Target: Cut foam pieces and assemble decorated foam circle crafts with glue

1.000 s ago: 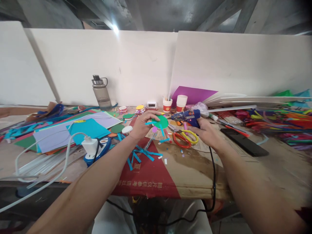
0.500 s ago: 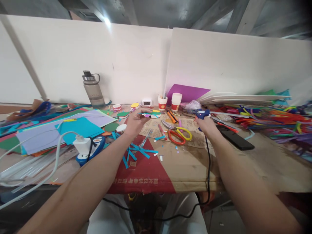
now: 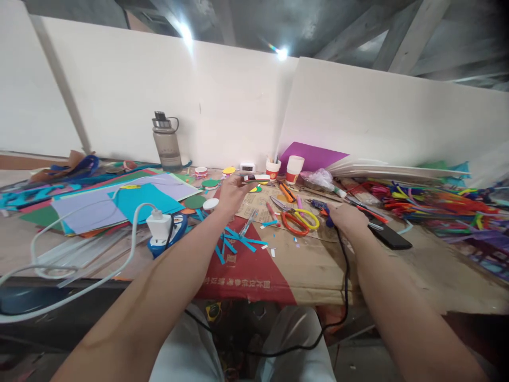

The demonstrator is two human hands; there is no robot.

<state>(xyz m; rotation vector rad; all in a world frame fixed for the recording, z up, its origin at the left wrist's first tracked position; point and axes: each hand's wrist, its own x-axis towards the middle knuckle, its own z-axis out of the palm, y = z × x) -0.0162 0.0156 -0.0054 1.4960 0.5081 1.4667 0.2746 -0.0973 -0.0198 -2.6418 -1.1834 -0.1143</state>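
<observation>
My left hand [image 3: 231,194] is raised over the table and holds a round paper piece [image 3: 256,179] edge-on, white and green with blue strips. My right hand [image 3: 347,219] lies low on the cardboard, closed around a blue glue gun [image 3: 320,206] that rests near the table; its black cord [image 3: 345,276] runs back along my arm. Between the two hands lie scissors with yellow and orange handles [image 3: 299,220]. Loose blue paper strips [image 3: 237,243] are scattered below my left hand.
Coloured paper sheets [image 3: 131,199] and a white charger with cable [image 3: 158,225] lie left. A grey water bottle [image 3: 166,142], two paper cups [image 3: 284,170] and a purple sheet [image 3: 314,155] stand at the wall. A black phone [image 3: 388,236] and piled pipe cleaners [image 3: 433,204] lie right.
My right hand has lowered the glue gun from beside the green disc down onto the cardboard. My left hand has tipped the disc flat and lifted it further away.
</observation>
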